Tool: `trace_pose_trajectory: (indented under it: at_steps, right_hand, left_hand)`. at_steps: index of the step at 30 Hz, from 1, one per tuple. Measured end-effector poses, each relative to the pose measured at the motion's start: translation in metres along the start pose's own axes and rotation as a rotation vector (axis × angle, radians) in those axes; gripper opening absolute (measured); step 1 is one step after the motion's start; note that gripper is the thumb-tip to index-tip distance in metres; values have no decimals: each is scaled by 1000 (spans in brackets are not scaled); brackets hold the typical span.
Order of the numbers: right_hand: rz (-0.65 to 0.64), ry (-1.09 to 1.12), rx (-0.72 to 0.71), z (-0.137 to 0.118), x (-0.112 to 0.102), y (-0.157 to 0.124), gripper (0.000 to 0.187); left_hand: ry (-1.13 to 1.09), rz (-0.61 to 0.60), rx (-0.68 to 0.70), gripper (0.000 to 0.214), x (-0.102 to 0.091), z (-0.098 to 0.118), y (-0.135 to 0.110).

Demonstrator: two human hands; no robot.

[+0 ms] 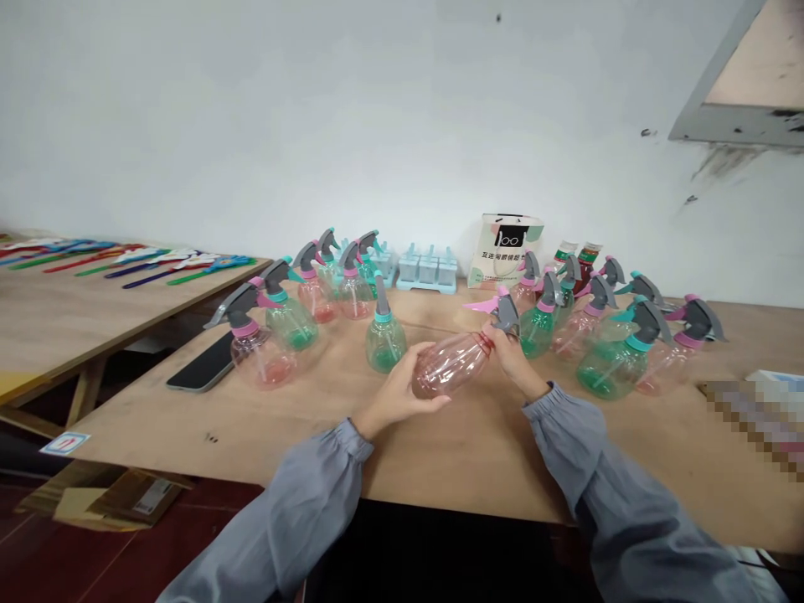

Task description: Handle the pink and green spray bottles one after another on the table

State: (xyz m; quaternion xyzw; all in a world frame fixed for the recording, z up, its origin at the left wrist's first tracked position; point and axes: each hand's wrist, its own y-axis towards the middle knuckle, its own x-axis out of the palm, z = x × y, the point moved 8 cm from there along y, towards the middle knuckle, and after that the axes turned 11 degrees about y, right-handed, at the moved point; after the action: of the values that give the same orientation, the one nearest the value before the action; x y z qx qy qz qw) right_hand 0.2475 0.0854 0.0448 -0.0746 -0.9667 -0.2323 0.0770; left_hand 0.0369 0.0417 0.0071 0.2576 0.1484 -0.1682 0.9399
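A clear pink spray bottle (pixel 450 365) is held tilted over the table, its base toward the left. My left hand (pixel 402 387) wraps round the base end of the bottle. At the neck, my right hand (pixel 510 356) is closed on the grey-and-pink spray head (pixel 506 310); whether the head is fully seated on the neck is hidden by the fingers. Just behind my left hand a green spray bottle (pixel 385 342) stands upright. To the right of my right hand stands another green spray bottle (pixel 538 328) with a pink collar.
Several pink and green spray bottles stand at left, such as a pink one (pixel 260 356), and at right, such as a green one (pixel 609 368). A phone (pixel 204 368) lies at left. Ice-pop moulds (pixel 428 272) and a printed paper bag (pixel 504 251) stand at the wall. A second table (pixel 119 314) adjoins.
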Motion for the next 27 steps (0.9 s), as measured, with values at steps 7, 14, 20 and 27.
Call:
trace_pose_trajectory:
  at_steps: [7,14,20,27]
  right_hand:
    - [145,197,-31,-4,-6,-12,41]
    - [217,54,-18,-6,-28,-21,33]
    - [219,183,53,-4,-15,-28,48]
    - [223,363,197,0,-1,-31,58]
  left_hand:
    - [-629,-448,-287,93,49,-14,-14]
    - [-599,-242,-260,77,39,-14,-12]
    - [-348,6,4,77,28,-3,-8]
    - [-203,76,32,85,27,3,-12]
